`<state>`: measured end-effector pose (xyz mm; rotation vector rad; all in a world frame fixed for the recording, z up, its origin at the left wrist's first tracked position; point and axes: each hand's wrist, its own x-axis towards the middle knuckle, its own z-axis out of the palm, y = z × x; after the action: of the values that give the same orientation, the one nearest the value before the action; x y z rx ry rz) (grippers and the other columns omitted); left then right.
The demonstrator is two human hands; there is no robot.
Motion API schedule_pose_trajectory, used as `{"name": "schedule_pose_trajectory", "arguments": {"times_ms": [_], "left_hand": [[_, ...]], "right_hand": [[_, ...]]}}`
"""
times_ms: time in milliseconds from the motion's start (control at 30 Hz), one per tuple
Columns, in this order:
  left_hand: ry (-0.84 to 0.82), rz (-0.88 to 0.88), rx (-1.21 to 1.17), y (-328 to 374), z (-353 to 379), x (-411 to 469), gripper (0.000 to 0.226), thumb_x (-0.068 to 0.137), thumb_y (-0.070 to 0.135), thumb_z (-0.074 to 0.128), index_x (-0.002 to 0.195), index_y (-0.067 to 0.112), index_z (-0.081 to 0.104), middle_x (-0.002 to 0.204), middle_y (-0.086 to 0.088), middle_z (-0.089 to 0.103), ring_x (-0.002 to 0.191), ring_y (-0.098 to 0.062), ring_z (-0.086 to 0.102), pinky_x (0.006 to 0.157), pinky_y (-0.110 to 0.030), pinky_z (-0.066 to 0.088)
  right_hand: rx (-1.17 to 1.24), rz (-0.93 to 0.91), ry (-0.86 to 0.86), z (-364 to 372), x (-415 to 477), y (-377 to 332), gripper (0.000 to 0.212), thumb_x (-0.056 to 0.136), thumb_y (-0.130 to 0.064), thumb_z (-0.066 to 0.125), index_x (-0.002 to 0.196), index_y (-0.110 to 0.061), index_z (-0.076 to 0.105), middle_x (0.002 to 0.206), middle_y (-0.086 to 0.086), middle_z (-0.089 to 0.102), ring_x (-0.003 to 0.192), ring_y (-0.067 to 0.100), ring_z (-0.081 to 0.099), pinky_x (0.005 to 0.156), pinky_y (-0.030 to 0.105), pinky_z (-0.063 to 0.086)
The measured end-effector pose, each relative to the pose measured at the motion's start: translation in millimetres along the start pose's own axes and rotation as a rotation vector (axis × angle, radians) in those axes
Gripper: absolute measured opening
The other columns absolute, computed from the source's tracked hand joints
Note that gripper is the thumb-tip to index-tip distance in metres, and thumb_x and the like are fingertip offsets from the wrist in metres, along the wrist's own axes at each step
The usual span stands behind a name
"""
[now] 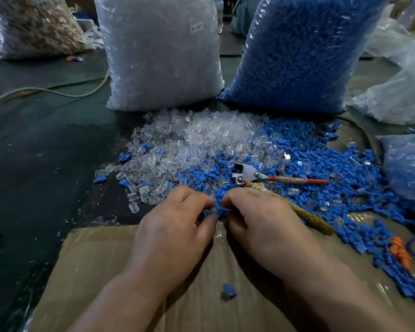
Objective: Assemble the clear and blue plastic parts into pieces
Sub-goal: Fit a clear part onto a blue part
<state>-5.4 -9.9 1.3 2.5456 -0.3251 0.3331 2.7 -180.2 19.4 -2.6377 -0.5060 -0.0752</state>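
Observation:
A heap of clear plastic caps [189, 142] lies on the dark mat, and beside it on the right spreads a heap of blue ribbed plugs [326, 168]. My left hand [175, 226] and my right hand [261, 221] meet at the near edge of the heaps, fingers curled. Between their fingertips sits a blue part [219, 210]; a clear part seems pinched by the left fingers but is mostly hidden. One joined blue-and-clear piece [228, 291] lies alone on the cardboard [110, 271] below my wrists.
A tall bag of clear parts [158, 51] and a tall bag of blue parts [297, 51] stand behind the heaps. A metal hand tool with a red handle [261, 176] lies on the blue heap. An orange part [399, 251] lies far right. A cable [58, 91] crosses the mat at left.

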Motion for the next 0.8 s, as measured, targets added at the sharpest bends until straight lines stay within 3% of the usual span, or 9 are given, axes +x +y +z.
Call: {"name": "schedule_pose_trajectory", "arguments": {"times_ms": [67,167,200,267,367,467,533,700,800], "left_hand": [[0.044,-0.067,-0.109,0,0,1,0.008,0.084,0.035,0.068,0.092,0.034,0.067,0.089,0.019,0.059,0.082,0.000,0.057,0.070,-0.011,0.043],[0.122,-0.184,-0.297,1,2,1,0.010,0.082,0.026,0.071,0.083,0.032,0.063,0.079,0.015,0.061,0.081,-0.002,0.059,0.066,-0.009,0.043],[0.146,-0.213,-0.353,1,2,1,0.013,0.082,0.022,0.072,0.080,0.031,0.063,0.079,0.013,0.063,0.078,-0.002,0.060,0.064,-0.009,0.044],[0.177,-0.255,-0.477,1,1,1,0.017,0.080,0.014,0.073,0.075,0.028,0.064,0.090,0.017,0.066,0.076,-0.001,0.064,0.065,-0.014,0.049],[0.161,-0.328,-0.682,3,-3,1,0.010,0.077,0.021,0.069,0.081,0.029,0.067,0.091,0.013,0.072,0.071,-0.009,0.068,0.064,-0.031,0.057],[0.150,-0.358,-0.819,3,-2,2,0.004,0.085,0.020,0.068,0.083,0.023,0.068,0.073,-0.004,0.072,0.057,-0.014,0.066,0.052,-0.021,0.053],[0.130,-0.353,-0.874,4,0,3,0.008,0.091,0.017,0.064,0.085,0.020,0.068,0.072,-0.009,0.071,0.057,-0.017,0.066,0.051,-0.021,0.053],[0.043,-0.376,-1.030,9,0,0,0.011,0.089,0.032,0.061,0.087,0.025,0.069,0.068,-0.014,0.069,0.056,-0.024,0.064,0.052,-0.042,0.058],[0.036,-0.350,-1.028,12,0,0,0.012,0.089,0.030,0.059,0.090,0.028,0.071,0.067,-0.010,0.069,0.055,-0.019,0.066,0.051,-0.030,0.055]], "right_hand": [[0.110,0.086,0.085,0,0,3,0.008,0.090,-0.024,0.061,0.092,-0.030,0.056,0.086,-0.014,0.059,0.085,0.002,0.051,0.069,0.019,0.042],[0.329,0.230,0.193,2,0,10,0.014,0.088,-0.024,0.067,0.087,-0.034,0.058,0.083,-0.020,0.061,0.080,-0.003,0.056,0.067,0.014,0.044],[0.385,0.256,0.214,2,0,11,0.015,0.088,-0.024,0.068,0.086,-0.035,0.058,0.084,-0.021,0.062,0.077,0.000,0.058,0.066,0.016,0.047],[0.492,0.298,0.239,3,0,11,0.014,0.090,-0.025,0.065,0.088,-0.037,0.057,0.082,-0.015,0.065,0.071,0.006,0.063,0.070,0.032,0.054],[0.572,0.295,0.269,2,0,9,0.014,0.094,-0.025,0.060,0.089,-0.037,0.054,0.079,-0.008,0.067,0.072,0.006,0.066,0.069,0.043,0.056],[0.484,0.236,0.299,-1,0,9,0.011,0.096,-0.027,0.056,0.089,-0.034,0.053,0.078,-0.005,0.064,0.073,0.010,0.064,0.067,0.044,0.054],[0.536,0.254,0.287,-4,-1,8,0.010,0.097,-0.027,0.056,0.089,-0.032,0.055,0.076,-0.002,0.064,0.070,0.013,0.065,0.064,0.042,0.056],[1.154,0.361,0.107,-12,-4,-4,0.011,0.100,-0.017,0.051,0.097,-0.015,0.062,0.062,0.007,0.065,0.052,0.024,0.062,0.047,0.030,0.054],[1.340,0.369,0.002,-9,-3,-9,0.013,0.100,-0.014,0.050,0.101,-0.007,0.060,0.061,0.007,0.063,0.053,0.022,0.061,0.049,0.028,0.054]]}}
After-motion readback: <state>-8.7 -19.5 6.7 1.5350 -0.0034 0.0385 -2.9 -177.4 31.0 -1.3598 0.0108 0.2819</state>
